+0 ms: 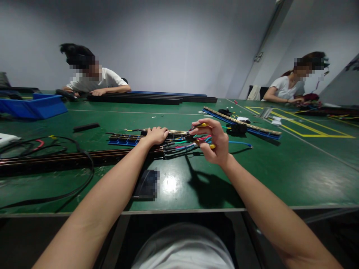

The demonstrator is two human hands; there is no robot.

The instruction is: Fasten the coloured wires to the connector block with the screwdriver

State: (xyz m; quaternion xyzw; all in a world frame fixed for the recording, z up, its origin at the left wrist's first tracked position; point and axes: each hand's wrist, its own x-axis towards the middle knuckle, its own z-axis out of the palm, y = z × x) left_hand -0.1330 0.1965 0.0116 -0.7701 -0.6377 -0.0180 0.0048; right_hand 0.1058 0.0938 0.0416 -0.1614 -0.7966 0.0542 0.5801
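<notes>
My left hand [157, 136] lies over the top of a black rail with brass-coloured strips [178, 132], its fingers bent over the far side and partly hidden. My right hand [217, 144] is closed round the yellow-handled pliers [212, 146], with a handle against the fingers and another by the thumb. Their dark jaws [190, 138] point left at a bundle of coloured wires [179, 147] beside my left hand. Whether a wire is between the jaws I cannot tell. The wires come out of the end of a long dark rail [112, 154] under my left forearm.
A phone-like dark slab [147, 184] lies near the table's front edge. A black cable [91, 164] loops at left, with a blue bin [42, 106] behind. Another blue-and-brass rail [258, 132] lies at right. Two people [105, 80] sit across the green table [280, 179].
</notes>
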